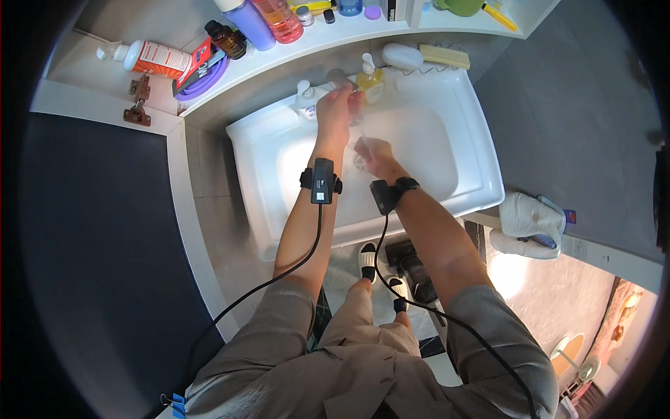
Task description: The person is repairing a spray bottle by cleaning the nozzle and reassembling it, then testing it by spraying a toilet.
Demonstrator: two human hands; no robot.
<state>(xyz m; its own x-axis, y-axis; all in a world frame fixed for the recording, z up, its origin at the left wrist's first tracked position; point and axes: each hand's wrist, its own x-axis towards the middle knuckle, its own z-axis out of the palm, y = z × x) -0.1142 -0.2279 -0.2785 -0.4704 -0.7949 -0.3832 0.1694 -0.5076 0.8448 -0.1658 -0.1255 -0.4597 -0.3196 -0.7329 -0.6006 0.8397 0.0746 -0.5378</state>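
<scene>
A white rectangular washbasin (279,220) spreads out before me, with both my arms reaching over it. My left hand (335,115) is at the metal tap (342,77) at the basin's back; its fingers are smeared by motion, so its grip is unclear. Lower and to the right, my right hand (377,156) hangs over the bowl near the drain (359,162) with its fingers curled in. Whatever it may hold is hidden. Beside the tap stand a white pump bottle (306,101) on the left and a pump bottle of yellow liquid (370,82) on the right.
A white shelf (293,56) with bottles curves above the basin. A white soap box (403,56) and a pale yellow brush (445,56) lie on the back rim. An open dark cabinet door (105,223) stands left; a white cloth (527,220) hangs right. Cables trail from both wrists.
</scene>
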